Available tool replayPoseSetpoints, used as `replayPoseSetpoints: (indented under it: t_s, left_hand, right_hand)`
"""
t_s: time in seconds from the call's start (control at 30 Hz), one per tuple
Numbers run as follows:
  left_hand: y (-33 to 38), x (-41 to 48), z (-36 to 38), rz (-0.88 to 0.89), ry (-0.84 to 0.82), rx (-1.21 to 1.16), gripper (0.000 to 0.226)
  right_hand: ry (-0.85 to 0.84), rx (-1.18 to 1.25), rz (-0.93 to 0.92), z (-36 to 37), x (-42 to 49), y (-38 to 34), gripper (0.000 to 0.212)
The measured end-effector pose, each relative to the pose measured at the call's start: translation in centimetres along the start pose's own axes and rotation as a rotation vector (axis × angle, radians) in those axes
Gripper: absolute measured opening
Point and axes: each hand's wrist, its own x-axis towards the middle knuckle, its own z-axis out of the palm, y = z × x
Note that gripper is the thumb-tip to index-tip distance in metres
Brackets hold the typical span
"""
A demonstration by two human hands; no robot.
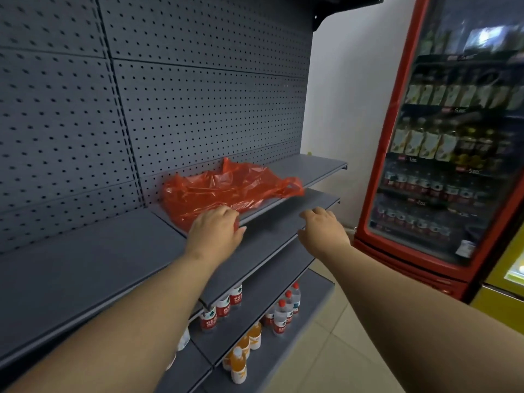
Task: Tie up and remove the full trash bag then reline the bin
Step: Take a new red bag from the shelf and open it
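1. A thin, crumpled red plastic bag (226, 188) lies flattened on a grey metal shelf (317, 167), against the perforated grey back panel (198, 95). No bin is in view.
2. The left hand (215, 226) rests on the bag's near edge with its fingers bent down over it. I cannot tell whether they have pinched the film.
3. The right hand (321, 226) hovers near it over the lower grey shelf board (269, 222), fingers loosely curled and holding nothing.
4. The bag looks very light, limp and slick, so it will probably slide and billow when pulled.
5. The best hold is a gathered bunch of film, or the handle loop at its right end by the shelf's front edge.
6. It is probably the fresh liner for the bin.
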Motion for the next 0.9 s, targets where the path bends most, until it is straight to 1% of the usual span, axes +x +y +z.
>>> replayPoseSetpoints:
  t_s: [0.1,0.2,0.27,0.5,0.63,0.8,0.9]
  left_hand:
    - [-0.2,1.7,1.2,-0.082,-0.012,-0.006,0.048]
    - [-0.3,3.4,2.8,-0.213,-0.113,-0.006,0.073]
    - [-0.5,4.8,3.9,-0.259,-0.167,-0.008,0.081]
    - [-2.2,9.3,6.8,-0.323,-0.258,0.004,0.073]
    - [-2.8,10.6,8.2,-0.331,-0.293,0.016,0.073]
    - [-3.1,11.6,8.6,-0.37,-0.309,0.004,0.055]
    - [-3.1,12.0,8.4,-0.421,-0.318,0.016,0.05]
  right_hand:
    - [-0.002,0.002,-0.022,0.6,3.1,-0.1,0.042]
    - [0.014,0.008,-0.054,1.5,6.7,-0.5,0.043]
    - [0.017,0.014,-0.062,2.2,9.4,-0.8,0.043]
    - [0.016,0.041,-0.063,4.4,17.8,-0.5,0.039]
    - [0.01,0.024,-0.068,5.8,20.9,0.2,0.038]
    - [0.018,-0.069,-0.092,7.1,23.6,0.8,0.043]
    - [0.012,-0.141,-0.091,7.6,24.8,1.3,0.049]
